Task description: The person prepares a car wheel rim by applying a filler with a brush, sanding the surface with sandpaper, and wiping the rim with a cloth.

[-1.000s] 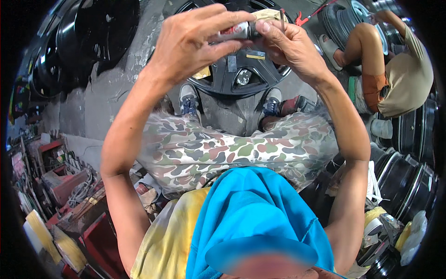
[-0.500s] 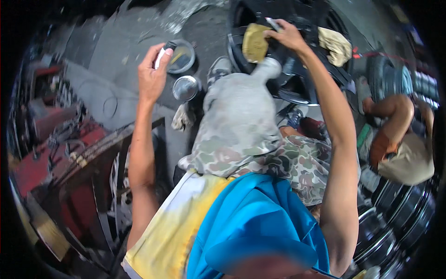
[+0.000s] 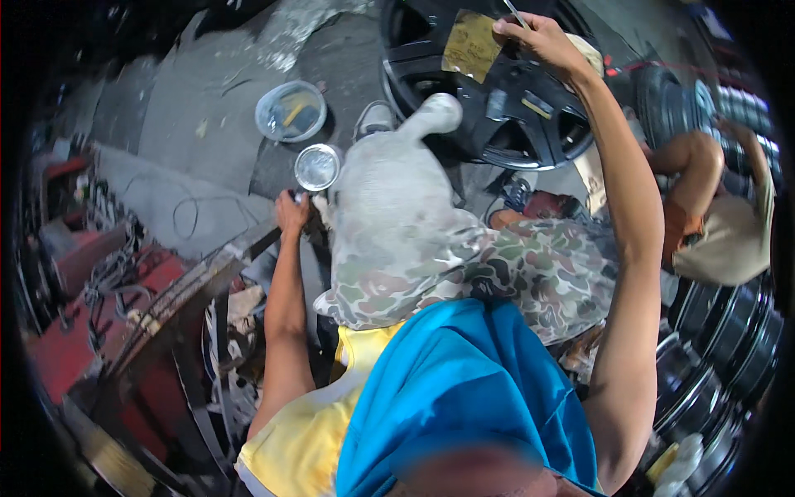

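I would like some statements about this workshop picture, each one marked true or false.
1. The right hand is raised over the black wheel rim and holds a thin tool. True.
2. The left hand rests on the black wheel rim. False: it is low at the left, next to the small round tin on the floor.
3. A yellowish sheet lies on the wheel rim. True.
4. The round tub stands on the wheel rim. False: it stands on the concrete floor, left of the rim.
5. Another person sits at the right. True.
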Tool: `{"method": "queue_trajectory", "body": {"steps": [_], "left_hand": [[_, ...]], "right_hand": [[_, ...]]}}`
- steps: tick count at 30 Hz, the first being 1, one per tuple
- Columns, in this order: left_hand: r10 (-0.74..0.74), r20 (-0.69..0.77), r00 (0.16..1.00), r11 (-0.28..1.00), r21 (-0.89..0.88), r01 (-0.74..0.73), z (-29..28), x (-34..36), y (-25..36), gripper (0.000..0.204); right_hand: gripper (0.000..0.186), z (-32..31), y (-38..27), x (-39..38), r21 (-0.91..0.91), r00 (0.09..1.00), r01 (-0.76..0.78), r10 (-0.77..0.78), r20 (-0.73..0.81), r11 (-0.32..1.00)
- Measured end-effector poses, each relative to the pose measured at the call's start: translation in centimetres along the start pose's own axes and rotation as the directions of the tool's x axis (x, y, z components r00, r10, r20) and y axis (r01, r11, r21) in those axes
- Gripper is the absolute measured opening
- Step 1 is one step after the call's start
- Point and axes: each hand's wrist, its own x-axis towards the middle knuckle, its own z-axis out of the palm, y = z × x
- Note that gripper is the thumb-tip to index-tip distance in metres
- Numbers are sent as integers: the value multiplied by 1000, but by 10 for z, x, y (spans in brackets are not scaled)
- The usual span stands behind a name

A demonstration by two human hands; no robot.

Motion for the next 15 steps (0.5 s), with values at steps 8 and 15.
{"method": "queue_trajectory", "body": {"steps": [8,15], "left_hand": [[361,295,885,841,-513,-172,-168,-41,119,56],[341,94,935,500,-861,-96,-297,-174,278,61]], "right_hand": [[14,-76,-24,-120,454,981,-72,145,-128,888],[14,-79,-33,-173,402,972,129,-36,-231,907]]}}
